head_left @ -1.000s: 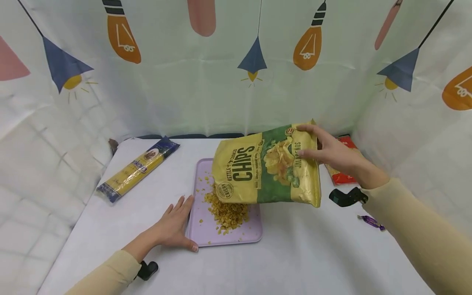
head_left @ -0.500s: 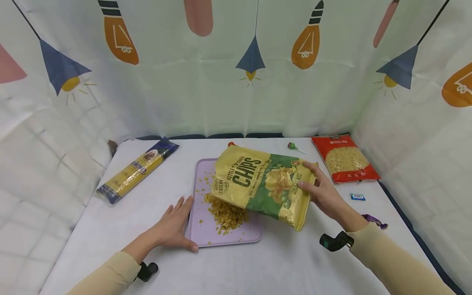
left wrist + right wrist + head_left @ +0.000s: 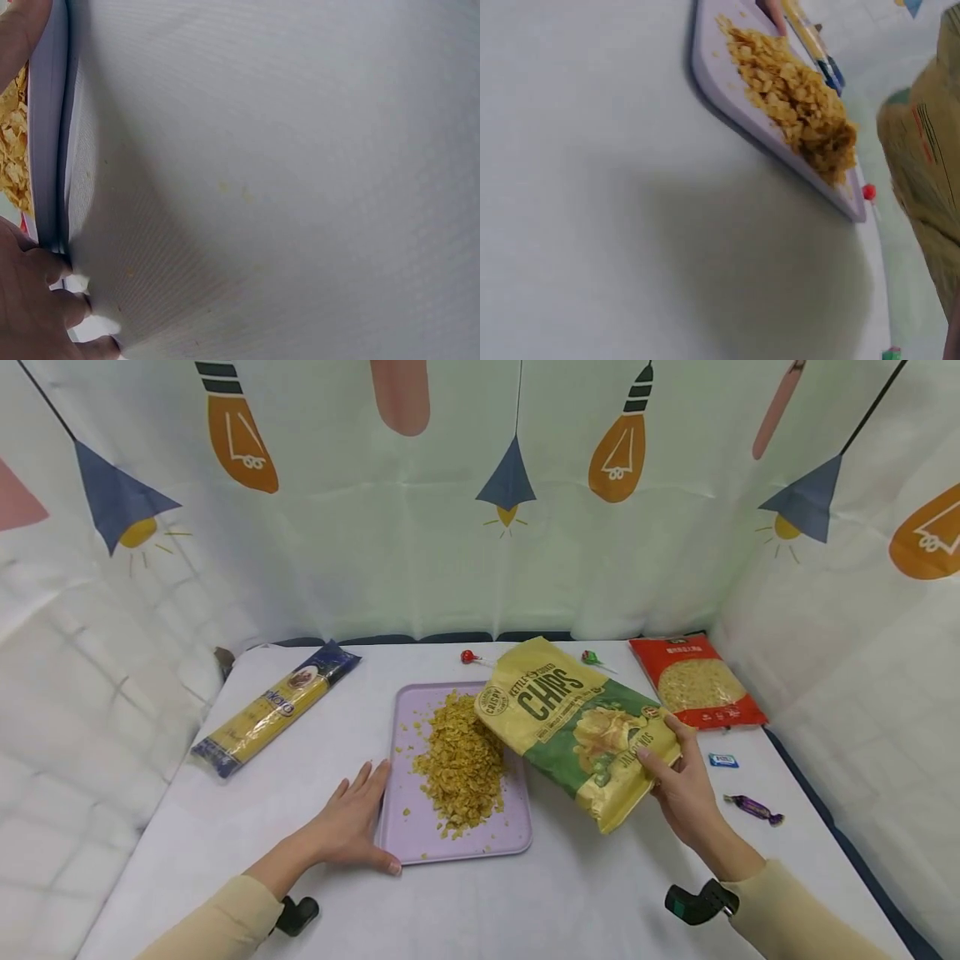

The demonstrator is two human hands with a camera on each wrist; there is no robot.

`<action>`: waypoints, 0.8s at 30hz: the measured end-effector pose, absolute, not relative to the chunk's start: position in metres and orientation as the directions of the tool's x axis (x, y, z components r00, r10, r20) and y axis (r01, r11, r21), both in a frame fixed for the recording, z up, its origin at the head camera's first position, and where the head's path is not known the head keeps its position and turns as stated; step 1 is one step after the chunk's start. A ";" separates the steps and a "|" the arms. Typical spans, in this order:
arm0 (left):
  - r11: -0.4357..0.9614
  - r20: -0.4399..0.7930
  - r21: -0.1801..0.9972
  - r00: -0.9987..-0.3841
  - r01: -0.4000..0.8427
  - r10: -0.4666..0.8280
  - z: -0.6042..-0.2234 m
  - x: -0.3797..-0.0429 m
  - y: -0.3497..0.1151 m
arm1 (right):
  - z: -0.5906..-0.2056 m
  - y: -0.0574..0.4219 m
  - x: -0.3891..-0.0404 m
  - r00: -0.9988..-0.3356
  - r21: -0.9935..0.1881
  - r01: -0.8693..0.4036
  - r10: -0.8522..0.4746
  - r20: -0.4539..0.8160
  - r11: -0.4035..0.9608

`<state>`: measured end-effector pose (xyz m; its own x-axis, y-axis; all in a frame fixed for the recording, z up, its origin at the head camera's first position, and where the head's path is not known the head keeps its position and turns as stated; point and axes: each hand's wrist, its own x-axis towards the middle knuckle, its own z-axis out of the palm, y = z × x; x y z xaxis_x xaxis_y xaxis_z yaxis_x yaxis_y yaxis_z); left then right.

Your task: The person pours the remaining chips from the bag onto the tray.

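Observation:
My right hand (image 3: pixel 686 793) grips a yellow-green bag of chips (image 3: pixel 581 731) by its right end, thumb on the printed front. The bag is tilted, its left end higher, over the tray's right edge. Crushed chips (image 3: pixel 461 768) lie heaped on a lilac tray (image 3: pixel 408 842), with loose crumbs around. My left hand (image 3: pixel 347 827) rests at the tray's left edge, fingers extended and spread. In the left wrist view, its fingers (image 3: pixel 37 300) and thumb lie along the tray wall (image 3: pixel 46 142). In the right wrist view, the bag's underside (image 3: pixel 930 165) shows, blurred.
A spaghetti packet (image 3: pixel 277 710) lies at left. At the back right sits a red packet (image 3: pixel 701 681), with a small blue-wrapped candy (image 3: pixel 723 761) and a purple-wrapped candy (image 3: pixel 753 809) in front. Red (image 3: pixel 469 657) and green (image 3: pixel 591 657) lollipops lie at the back edge.
My right hand has lowered the chip bag, then drawn it to the right and tilted its left end up. More of the heap on the tray shows. The left hand has stayed put.

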<state>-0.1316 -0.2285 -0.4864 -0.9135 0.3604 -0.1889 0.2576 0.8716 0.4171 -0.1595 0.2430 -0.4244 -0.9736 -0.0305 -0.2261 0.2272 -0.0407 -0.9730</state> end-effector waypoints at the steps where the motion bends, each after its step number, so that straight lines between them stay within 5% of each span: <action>1: 0.872 -0.190 0.416 -0.914 0.256 0.359 -0.486 -0.132 -0.229 | -0.426 0.245 -0.156 -0.974 -0.972 0.228 -0.005 -0.228 -0.053; 13: 0.870 -0.213 0.431 -0.911 0.238 0.354 -0.481 -0.130 -0.229 | -0.451 0.252 -0.124 -0.924 -0.960 0.247 0.265 -0.275 -0.132; 24: 0.863 -0.200 0.435 -0.907 0.256 0.370 -0.484 -0.133 -0.228 | -0.473 0.215 -0.115 -0.890 -0.975 0.221 0.404 -0.209 -0.018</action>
<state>-0.1329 -0.2284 -0.4839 -0.9073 0.3700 -0.1998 0.2564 0.8634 0.4346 -0.1155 0.2147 -0.4732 -0.8903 0.4045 -0.2093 0.2208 -0.0184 -0.9751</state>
